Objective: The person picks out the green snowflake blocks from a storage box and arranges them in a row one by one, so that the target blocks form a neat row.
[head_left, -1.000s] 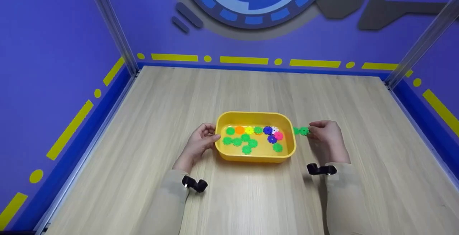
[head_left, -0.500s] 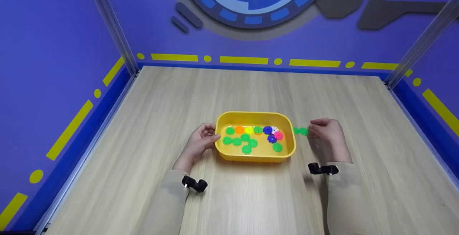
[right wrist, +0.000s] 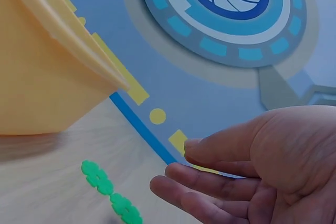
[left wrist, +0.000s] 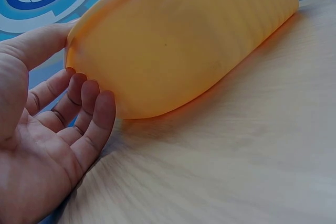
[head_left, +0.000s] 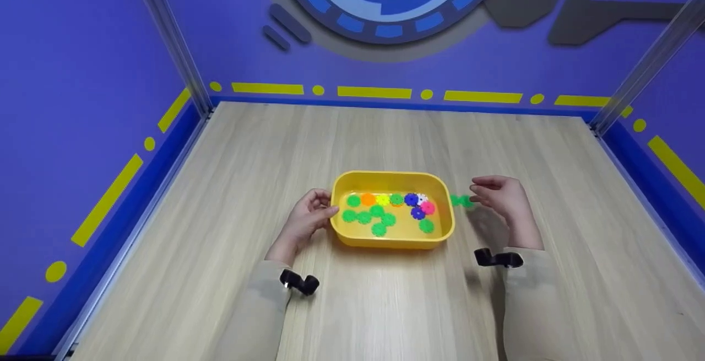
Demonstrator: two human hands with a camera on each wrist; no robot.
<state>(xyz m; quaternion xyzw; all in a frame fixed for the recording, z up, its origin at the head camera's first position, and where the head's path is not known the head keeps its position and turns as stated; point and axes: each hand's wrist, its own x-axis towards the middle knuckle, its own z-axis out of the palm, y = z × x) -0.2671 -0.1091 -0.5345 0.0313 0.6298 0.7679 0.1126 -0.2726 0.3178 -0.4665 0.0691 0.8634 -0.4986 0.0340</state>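
Observation:
A yellow plastic tub (head_left: 385, 243) stands on the table with several toothed plastic discs inside. My left hand (head_left: 304, 219) grips its left end, thumb over the rim and fingertips against the outer wall; the left wrist view shows this grip on the tub (left wrist: 173, 51) up close. Just right of the tub, linked green toothed discs (head_left: 456, 200) lie on the wood, partly behind the fingers of my right hand (head_left: 505, 200). In the right wrist view that hand (right wrist: 247, 177) is apart from the green discs (right wrist: 98, 178), its fingers relaxed and holding nothing.
Inside the tub lie a connected group of green discs (head_left: 377, 211), an orange disc (head_left: 368, 199), blue discs (head_left: 411, 200) and a pink disc (head_left: 428, 208). Blue-purple panels (head_left: 352, 69) border the wooden table (head_left: 264, 146) at the back and sides.
My right hand has let go of the green discs and lifted slightly away from them. They lie flat beside the tub. The left hand and the tub have stayed put.

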